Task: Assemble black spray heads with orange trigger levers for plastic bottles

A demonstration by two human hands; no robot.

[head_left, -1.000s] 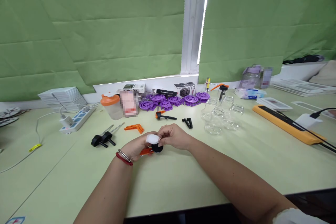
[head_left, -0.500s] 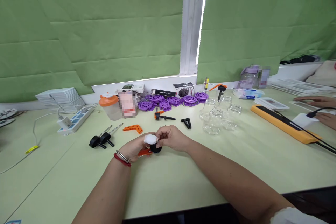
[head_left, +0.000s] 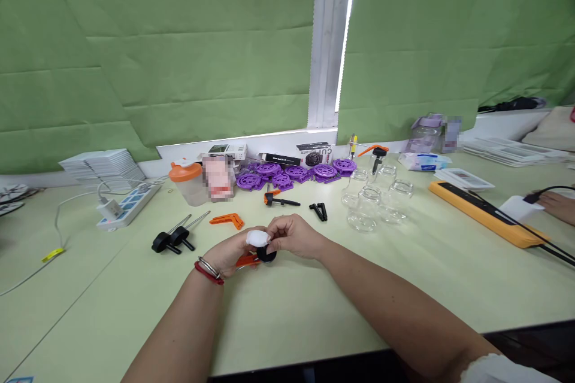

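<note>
My left hand [head_left: 230, 251] is closed around a pump top with a black round cap [head_left: 266, 254] and an orange lever [head_left: 247, 260], low over the table. A white wrap or pad [head_left: 257, 238] covers the area of my left thumb; its kind is unclear. Right against the cap, my right hand [head_left: 294, 236] pinches with thumb and fingers bent; what lies between the fingertips is too small to make out. Closest to the hands are a loose orange lever [head_left: 227, 220], two black tops with metal rods [head_left: 173, 239], an orange-and-black top [head_left: 281, 198] and short black pieces [head_left: 318, 211].
Several clear glass bottles [head_left: 363, 209] stand right of centre. Purple wheel-like parts [head_left: 287, 175] lie along the back, beside an orange-lidded shaker [head_left: 186, 182]. A white power strip [head_left: 130, 206] is left, an orange one [head_left: 485, 213] right. Another person's hand [head_left: 559, 206] is at far right.
My hands and the pump top stay almost still. At far right, the other person's hands have shifted, and one is out of sight now.
</note>
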